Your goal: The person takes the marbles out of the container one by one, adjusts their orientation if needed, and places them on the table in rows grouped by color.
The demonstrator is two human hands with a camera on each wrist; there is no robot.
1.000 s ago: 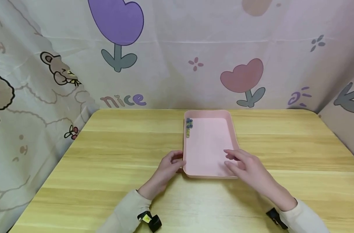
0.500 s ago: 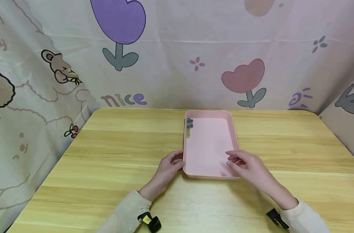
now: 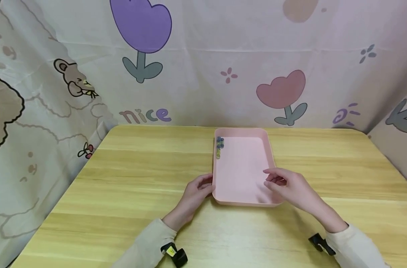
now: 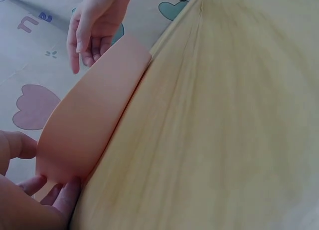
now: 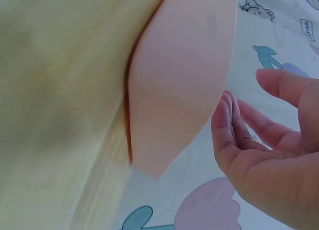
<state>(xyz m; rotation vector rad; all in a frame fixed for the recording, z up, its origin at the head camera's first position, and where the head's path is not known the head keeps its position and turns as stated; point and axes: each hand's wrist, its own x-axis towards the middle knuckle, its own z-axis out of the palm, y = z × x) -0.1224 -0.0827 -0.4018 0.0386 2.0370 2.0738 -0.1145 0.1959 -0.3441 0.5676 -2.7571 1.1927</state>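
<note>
A shallow pink tray lies on the wooden table. Along its upper left wall sit several small round blue and yellow pieces, perhaps beads, too small to identify surely. My left hand holds the tray's near left corner; the left wrist view shows the thumb by the rim and fingers low on the outer wall. Over the tray's near right side hovers my right hand. In the right wrist view its loosely bent fingers and thumb stand apart, with nothing visible between them.
Bare wooden table extends on both sides of the tray. A patterned cloth hangs behind the table's far edge and along the left side. Black wrist devices sit by both cream sleeves.
My right hand has drifted slightly right over the tray's near right edge, its thumb and index finger drawing closer. The left hand keeps its place at the tray, and the small pieces stay put.
</note>
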